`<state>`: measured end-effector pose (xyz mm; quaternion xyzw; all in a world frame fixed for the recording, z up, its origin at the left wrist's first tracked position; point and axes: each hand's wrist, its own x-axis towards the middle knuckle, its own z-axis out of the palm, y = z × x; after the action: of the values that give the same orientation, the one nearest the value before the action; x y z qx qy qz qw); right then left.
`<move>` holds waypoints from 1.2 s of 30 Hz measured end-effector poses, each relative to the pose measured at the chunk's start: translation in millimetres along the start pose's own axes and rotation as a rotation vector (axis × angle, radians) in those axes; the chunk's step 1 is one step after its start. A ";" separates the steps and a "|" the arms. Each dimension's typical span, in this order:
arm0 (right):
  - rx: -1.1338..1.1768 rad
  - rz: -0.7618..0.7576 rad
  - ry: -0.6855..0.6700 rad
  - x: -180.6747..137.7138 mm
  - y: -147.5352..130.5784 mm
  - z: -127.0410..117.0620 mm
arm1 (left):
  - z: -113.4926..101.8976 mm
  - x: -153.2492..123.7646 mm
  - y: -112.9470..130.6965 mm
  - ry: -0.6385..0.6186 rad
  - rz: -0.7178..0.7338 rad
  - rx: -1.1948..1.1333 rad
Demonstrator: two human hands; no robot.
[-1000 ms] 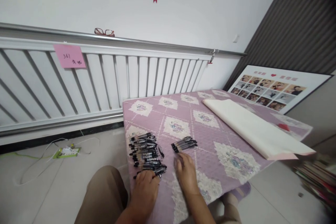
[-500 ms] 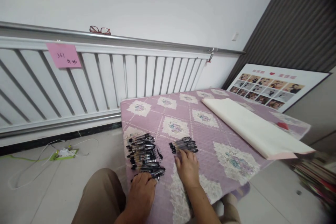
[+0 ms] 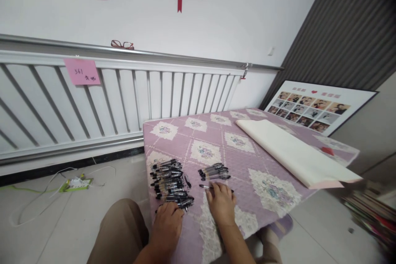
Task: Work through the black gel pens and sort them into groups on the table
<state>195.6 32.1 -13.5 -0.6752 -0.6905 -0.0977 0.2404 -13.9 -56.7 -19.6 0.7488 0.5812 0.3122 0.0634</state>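
My right hand (image 3: 222, 203) is over one black-capped pen (image 3: 205, 186) on the tablecloth, its fingers bent down onto the barrel. Both ends of that pen stick out, while its middle is hidden under the fingers. Just beyond it lies a small row of similar pens (image 3: 216, 170), side by side. To the left is a larger pile of black and clear pens (image 3: 168, 181), loosely lined up. My left hand (image 3: 168, 219) rests on the table at the pile's near end, fingertips against the nearest pens. A short black piece (image 3: 187, 181) lies at the pile's right side.
A floral purple tablecloth (image 3: 235, 165) covers the table. A large cream sheet (image 3: 278, 152) lies on the right, with a red piece (image 3: 327, 151) beyond it. A white radiator (image 3: 185, 95) runs behind. On the floor are a power strip (image 3: 77, 184) and stacked papers (image 3: 368, 218).
One pen now lies apart from the small row, nearer to me, under my right hand, which has moved slightly closer. My left hand stays by the pile. The view has tilted up slightly.
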 end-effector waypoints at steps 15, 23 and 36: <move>-0.011 0.034 -0.052 -19.2 -1.5 -15.2 | -14.0 8.4 11.5 -0.293 0.188 0.054; 0.182 0.010 -0.005 -23.3 4.2 -14.0 | -4.8 2.4 5.5 -0.125 0.100 0.055; 0.324 -0.254 -0.171 -69.0 -21.9 -36.1 | -2.4 -3.6 -0.7 0.145 0.218 0.093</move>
<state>179.5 -47.1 -10.1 -0.5410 -0.7946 0.0425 0.2722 -16.3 -60.4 -19.4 0.7852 0.5134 0.3431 -0.0477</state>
